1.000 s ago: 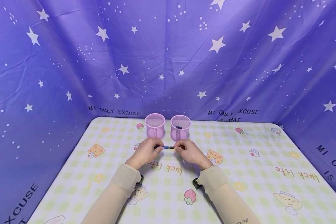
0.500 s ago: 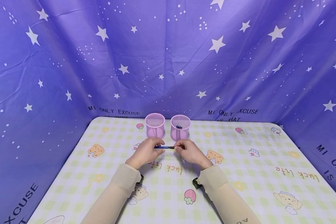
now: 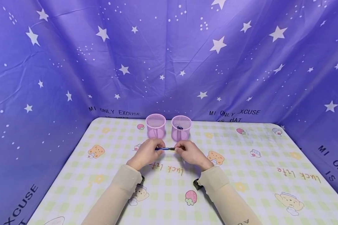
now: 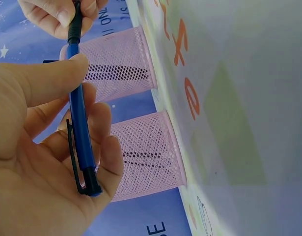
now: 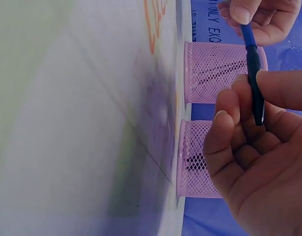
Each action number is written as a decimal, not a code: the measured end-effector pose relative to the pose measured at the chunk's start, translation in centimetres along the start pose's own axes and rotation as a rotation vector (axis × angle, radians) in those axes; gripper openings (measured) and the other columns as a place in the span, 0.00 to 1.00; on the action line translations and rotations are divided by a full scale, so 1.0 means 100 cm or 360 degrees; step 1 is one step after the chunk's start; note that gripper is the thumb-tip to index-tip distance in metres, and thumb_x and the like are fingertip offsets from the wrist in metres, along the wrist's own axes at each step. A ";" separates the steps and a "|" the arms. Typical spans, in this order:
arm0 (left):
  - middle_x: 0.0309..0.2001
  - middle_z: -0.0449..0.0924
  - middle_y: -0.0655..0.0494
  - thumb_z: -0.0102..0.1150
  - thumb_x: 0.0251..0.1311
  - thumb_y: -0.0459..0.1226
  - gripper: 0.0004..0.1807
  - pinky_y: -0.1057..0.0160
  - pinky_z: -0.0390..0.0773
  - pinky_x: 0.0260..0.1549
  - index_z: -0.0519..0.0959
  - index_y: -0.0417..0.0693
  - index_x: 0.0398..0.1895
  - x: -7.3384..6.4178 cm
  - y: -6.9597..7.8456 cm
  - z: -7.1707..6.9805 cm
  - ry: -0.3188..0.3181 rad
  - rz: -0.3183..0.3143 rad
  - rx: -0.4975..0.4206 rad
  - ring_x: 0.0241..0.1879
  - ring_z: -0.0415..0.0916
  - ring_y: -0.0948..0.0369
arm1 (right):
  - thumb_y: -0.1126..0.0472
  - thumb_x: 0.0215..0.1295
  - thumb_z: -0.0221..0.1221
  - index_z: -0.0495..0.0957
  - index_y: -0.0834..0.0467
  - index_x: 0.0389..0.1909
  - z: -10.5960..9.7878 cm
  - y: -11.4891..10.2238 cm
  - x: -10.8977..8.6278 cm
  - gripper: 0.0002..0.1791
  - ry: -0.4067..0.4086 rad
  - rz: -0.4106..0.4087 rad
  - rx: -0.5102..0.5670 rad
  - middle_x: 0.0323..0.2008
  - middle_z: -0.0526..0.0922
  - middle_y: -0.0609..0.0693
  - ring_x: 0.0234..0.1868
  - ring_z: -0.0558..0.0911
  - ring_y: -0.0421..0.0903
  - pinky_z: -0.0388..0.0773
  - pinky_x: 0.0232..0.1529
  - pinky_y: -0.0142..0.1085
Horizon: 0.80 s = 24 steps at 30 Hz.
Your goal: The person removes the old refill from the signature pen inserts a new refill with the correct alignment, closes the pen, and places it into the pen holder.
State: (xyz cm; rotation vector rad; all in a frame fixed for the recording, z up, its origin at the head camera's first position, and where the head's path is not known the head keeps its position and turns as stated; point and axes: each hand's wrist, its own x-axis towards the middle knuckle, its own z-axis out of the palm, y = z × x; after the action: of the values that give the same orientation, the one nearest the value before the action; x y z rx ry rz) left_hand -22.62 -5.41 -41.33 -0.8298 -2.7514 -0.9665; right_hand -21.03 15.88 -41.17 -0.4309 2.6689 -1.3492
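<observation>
A blue ballpoint pen (image 3: 168,149) with a black grip section lies level between both hands, above the table. My left hand (image 3: 147,152) pinches its blue barrel between thumb and forefinger, the black clip (image 4: 73,157) facing the palm in the left wrist view. At the other end, my right hand (image 3: 192,152) pinches the black grip section (image 5: 255,93), whose tip points into the palm in the right wrist view. Two pink mesh cups stand just behind: the left cup (image 3: 156,130) and the right cup (image 3: 181,133). Dark slim items show through their mesh.
A pale checked cloth with cartoon prints covers the table (image 3: 236,200). A purple curtain (image 3: 169,62) with white stars hangs behind and at both sides. The cups stand near the table's back edge, side by side with a narrow gap.
The left thumb and fingers loosened from the barrel, showing more of it, and now pinch it again slightly farther left. The right hand and the cups have stayed nearly still.
</observation>
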 end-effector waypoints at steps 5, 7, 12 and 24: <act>0.33 0.79 0.59 0.66 0.54 0.33 0.05 0.57 0.74 0.41 0.81 0.51 0.33 0.000 0.000 -0.001 0.0001 -0.0003 -0.0007 0.36 0.77 0.58 | 0.65 0.68 0.53 0.79 0.60 0.37 0.000 -0.001 0.000 0.06 -0.0002 0.0006 0.0024 0.23 0.74 0.51 0.15 0.73 0.45 0.73 0.21 0.38; 0.34 0.80 0.59 0.66 0.55 0.34 0.04 0.57 0.74 0.42 0.82 0.51 0.34 0.000 0.000 -0.001 0.0004 -0.0005 0.0003 0.37 0.77 0.58 | 0.65 0.68 0.53 0.78 0.61 0.37 -0.001 0.000 0.000 0.06 -0.0003 0.0007 0.0038 0.23 0.74 0.52 0.15 0.73 0.45 0.72 0.20 0.38; 0.35 0.81 0.59 0.66 0.56 0.35 0.04 0.57 0.75 0.43 0.83 0.50 0.34 0.000 0.000 -0.001 0.0008 -0.0003 0.0026 0.38 0.77 0.59 | 0.65 0.68 0.53 0.79 0.61 0.37 -0.001 0.000 0.000 0.06 0.0007 0.0005 0.0033 0.23 0.75 0.52 0.15 0.73 0.44 0.72 0.21 0.38; 0.33 0.80 0.59 0.65 0.56 0.34 0.03 0.58 0.75 0.42 0.84 0.50 0.33 0.000 0.000 -0.001 0.0008 -0.0014 0.0025 0.36 0.77 0.59 | 0.65 0.67 0.55 0.80 0.60 0.37 -0.001 0.003 0.002 0.06 0.0041 0.0016 0.0014 0.26 0.77 0.51 0.19 0.74 0.44 0.74 0.25 0.38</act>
State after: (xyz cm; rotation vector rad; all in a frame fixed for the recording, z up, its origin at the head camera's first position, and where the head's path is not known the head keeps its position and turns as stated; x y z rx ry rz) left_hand -22.63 -5.44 -41.22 -0.8121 -2.7571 -0.9456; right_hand -21.31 16.07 -41.39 -0.4013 2.6812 -1.3721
